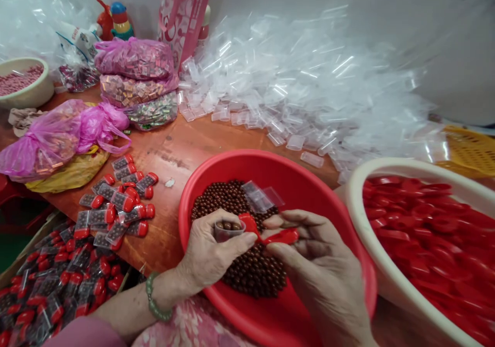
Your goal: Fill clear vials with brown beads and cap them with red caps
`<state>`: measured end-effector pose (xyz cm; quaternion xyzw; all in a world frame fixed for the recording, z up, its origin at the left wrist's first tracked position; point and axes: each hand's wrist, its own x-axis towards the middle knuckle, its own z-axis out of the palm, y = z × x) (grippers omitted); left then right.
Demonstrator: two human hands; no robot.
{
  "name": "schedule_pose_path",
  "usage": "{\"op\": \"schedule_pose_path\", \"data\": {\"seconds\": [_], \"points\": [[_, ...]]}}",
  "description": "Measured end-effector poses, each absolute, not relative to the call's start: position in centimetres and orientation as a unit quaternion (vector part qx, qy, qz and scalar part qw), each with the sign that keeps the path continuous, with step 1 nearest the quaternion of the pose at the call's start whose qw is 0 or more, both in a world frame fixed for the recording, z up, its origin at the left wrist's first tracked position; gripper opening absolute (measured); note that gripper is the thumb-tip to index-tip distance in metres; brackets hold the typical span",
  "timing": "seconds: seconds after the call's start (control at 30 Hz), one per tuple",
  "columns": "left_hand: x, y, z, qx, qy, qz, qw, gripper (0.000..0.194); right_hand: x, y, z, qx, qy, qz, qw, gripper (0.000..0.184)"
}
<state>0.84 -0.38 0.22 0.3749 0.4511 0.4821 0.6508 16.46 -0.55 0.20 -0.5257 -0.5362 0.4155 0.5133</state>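
My left hand (211, 249) is closed round a small clear plastic vial (228, 230) with a few brown beads in it, held over a red basin (309, 177). My right hand (315, 264) pinches a red scoop (270, 233) whose bowl touches the vial's mouth. The basin holds a heap of small brown beads (251, 269) and a couple of empty clear vials (260, 196).
A cream basin (356, 202) full of red caps (425, 233) stands to the right. Filled red-capped vials (119, 202) lie on the table and in a box at lower left. A large pile of clear vials (301, 89), pink bags (58, 135) and a cream bowl (27, 86) lie behind.
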Motion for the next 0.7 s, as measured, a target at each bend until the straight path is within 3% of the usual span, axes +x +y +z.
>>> {"op": "schedule_pose_path", "data": {"seconds": [0.07,0.17,0.47,0.7], "points": [[1.0,-0.5,0.5,0.392,0.453,0.484,0.638,0.017,16.3,-0.5,0.2,-0.521,-0.521,0.445,0.509,0.023],[1.0,-0.5,0.5,0.401,0.458,0.495,0.620,0.008,15.9,-0.7,0.3,-0.523,-0.586,0.393,0.478,0.007],[0.2,0.0,0.2,0.353,0.431,0.522,0.646,0.012,16.2,-0.6,1.0,-0.444,-0.770,0.231,0.395,0.014],[0.6,0.5,-0.3,0.282,0.425,0.516,0.688,0.018,16.8,-0.5,1.1,-0.397,-0.803,0.270,0.353,0.015]]}}
